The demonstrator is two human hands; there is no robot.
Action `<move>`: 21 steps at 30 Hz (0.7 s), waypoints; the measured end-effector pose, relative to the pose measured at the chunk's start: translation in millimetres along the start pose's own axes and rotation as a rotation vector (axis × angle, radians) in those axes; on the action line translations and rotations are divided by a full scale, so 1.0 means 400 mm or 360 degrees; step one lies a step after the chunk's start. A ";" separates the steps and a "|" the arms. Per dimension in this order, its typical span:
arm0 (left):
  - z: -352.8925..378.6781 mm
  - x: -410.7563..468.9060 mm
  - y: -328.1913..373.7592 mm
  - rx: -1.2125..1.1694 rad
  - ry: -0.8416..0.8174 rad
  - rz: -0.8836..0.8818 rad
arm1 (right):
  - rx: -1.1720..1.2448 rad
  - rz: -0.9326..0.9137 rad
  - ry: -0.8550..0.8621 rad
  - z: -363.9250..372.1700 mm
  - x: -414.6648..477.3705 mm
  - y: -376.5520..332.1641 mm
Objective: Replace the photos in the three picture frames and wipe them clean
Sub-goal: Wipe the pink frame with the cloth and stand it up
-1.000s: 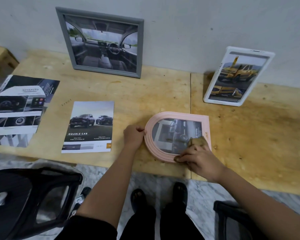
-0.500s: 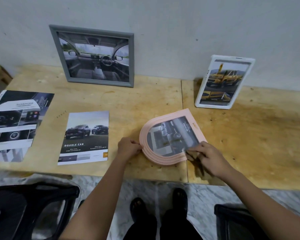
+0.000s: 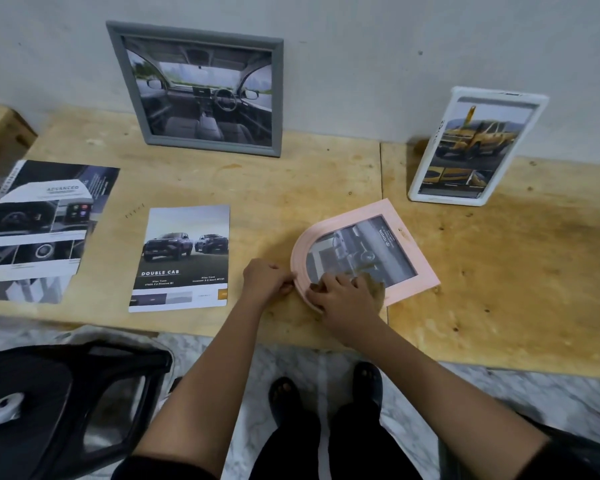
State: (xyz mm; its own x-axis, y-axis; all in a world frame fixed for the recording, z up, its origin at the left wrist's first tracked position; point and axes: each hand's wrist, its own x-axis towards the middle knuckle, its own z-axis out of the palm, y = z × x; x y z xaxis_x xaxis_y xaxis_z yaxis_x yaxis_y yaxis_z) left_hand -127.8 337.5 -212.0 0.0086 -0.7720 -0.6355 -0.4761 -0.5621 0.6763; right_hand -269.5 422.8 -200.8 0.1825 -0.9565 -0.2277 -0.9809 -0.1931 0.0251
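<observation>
Pink, arched at one end, the pink frame lies flat near the front edge of the plywood table, turned at an angle, and its grey photo carries the word TOYOTA beside a small logo. Your left hand pinches the curved rim with curled fingers, steadying it. Your right hand presses down on the lower part of the glass, fingers bent over a tan cloth of which only a corner shows past the knuckles. Left of your hands a loose brochure page lies flat, showing two dark pickups above the words DOUBLE CAB; the smaller print is too blurred to read. Further left a larger sheet is headed ADVANCED over dashboard pictures. Beyond, the grey frame leans upright against the pale wall with a car-interior photo, and well to its right the white frame leans there too, showing a yellow pickup. Below the table edge you stand on a marbled floor, a black chair at your left.
</observation>
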 end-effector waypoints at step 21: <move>0.032 0.002 0.008 0.0325 0.0083 0.0150 | 0.0489 0.0344 0.0401 0.021 -0.011 -0.029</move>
State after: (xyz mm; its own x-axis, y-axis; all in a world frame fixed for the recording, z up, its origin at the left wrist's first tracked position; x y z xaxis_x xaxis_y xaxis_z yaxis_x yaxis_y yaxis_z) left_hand -140.6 338.9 -215.3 -0.0013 -0.8355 -0.5495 -0.6449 -0.4192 0.6390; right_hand -259.3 431.1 -208.3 -0.0553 -0.9985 -0.0038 -0.9660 0.0545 -0.2527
